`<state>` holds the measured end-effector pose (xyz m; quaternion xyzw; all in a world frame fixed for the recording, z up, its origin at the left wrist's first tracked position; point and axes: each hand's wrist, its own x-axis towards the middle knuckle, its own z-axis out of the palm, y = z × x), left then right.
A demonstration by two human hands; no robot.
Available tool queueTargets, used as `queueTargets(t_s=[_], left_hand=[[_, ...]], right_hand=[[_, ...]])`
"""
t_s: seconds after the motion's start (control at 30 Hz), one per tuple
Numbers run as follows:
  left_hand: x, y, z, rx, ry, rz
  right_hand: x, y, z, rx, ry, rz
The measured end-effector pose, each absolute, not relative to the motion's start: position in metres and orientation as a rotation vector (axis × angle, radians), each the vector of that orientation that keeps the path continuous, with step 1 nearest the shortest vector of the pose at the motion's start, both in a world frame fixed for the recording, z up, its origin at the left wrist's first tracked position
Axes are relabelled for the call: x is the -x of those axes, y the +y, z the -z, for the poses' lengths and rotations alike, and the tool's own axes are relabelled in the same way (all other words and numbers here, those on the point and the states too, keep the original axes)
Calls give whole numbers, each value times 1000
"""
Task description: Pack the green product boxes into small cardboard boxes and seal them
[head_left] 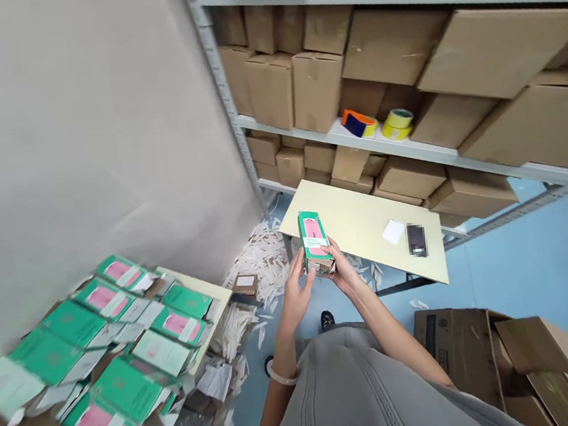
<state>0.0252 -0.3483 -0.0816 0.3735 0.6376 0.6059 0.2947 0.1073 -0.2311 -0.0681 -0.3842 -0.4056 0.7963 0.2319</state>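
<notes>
A small green carton with a pink panel and a pale label [312, 227] is held up in front of me, over the near edge of the cream table [349, 217]. My left hand [296, 293] grips its lower left side, thumb near the bottom end. On the other side, my right hand [342, 267] wraps the lower right corner with its thumb on the front. The carton's near end looks brown and rough; whether it is open I cannot tell. Farther right on the table lie a white piece of paper [393, 231] and a dark phone-like object [416, 240].
Several green cartons [125, 389] with flaps cover a table at the left. Paper strips [258, 259] litter the floor by the wall. Shelves ahead hold brown boxes [317, 89] and tape rolls [396, 124]. Large open cardboard boxes [458, 350] stand at the lower right.
</notes>
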Motion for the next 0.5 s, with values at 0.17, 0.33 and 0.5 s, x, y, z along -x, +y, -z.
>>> queueTargets(t_s=[0.17,0.33,0.5], left_hand=[[-51,-273,91,-1145,1653,-1446],[-48,-215,113,-1363,1679,-1170],[-29,-153,141,-1478,1696,-860]], right_hand=[[-149,-172,78,1188,-816,-2105],[-159,-128,106,1319,-523,-2081],[-155,-89,134,1460,-277,-2138]])
